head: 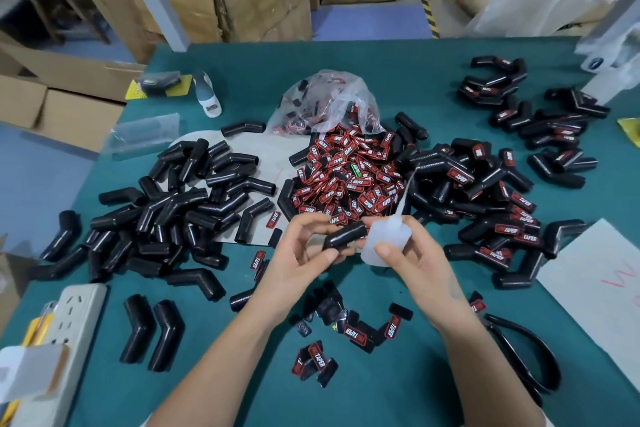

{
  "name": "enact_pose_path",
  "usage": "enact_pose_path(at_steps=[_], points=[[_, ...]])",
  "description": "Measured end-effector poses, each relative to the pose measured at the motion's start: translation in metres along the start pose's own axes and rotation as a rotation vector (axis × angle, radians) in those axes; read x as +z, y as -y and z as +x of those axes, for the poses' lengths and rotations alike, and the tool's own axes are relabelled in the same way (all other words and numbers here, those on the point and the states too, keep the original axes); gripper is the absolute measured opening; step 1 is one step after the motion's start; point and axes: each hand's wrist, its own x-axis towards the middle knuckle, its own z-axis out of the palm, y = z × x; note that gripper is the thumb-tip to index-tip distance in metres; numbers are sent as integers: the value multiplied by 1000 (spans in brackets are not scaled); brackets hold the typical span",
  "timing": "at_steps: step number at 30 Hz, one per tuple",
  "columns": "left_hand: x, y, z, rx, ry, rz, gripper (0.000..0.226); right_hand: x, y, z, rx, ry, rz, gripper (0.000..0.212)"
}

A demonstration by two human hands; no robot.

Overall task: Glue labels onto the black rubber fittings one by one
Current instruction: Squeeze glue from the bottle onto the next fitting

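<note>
Above the green surface (pixel 346 55), the left hand (pixel 304 253) has its fingers (pixel 327 255) curled round a black rubber fitting (pixel 344 235), holding it just beside the glue bottle (pixel 384 241). The right hand (pixel 412 253) has thumb and fingers clamped on that translucent bottle, its thin nozzle pointing toward 12 o'clock; the tip blurs against the pile, so where it ends is unclear. At 12 o'clock lies the heap of red-and-black labels (pixel 349 177). Unlabelled fittings (pixel 180 204) spread at 9 o'clock, labelled fittings (pixel 502 204) at 2 o'clock. Loose labels (pixel 349 333) lie at 6 o'clock.
</note>
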Motion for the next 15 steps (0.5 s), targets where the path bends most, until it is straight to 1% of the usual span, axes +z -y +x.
enact_pose_path(at_steps=[2, 4, 7, 10, 12, 15], points=[[1, 0, 0, -39, 35, -22, 51, 1, 2, 0, -11, -17, -3, 36], [1, -2, 0, -57, 21, -87, 53, -2, 4, -1, -29, -49, 9, 40], [-1, -5, 1, -73, -48, -194, 55, -7, 6, 0, -32, -114, 37, 49], [-3, -4, 2, -62, -90, -277, 59, -10, 7, 0, -9, -162, 48, 46], [-4, -4, 3, -34, -99, -306, 59, -12, 4, 0, -8, -150, 8, 51], [-2, -3, 4, -1, -117, -325, 63, -14, -2, 3, 43, -82, 47, 64]])
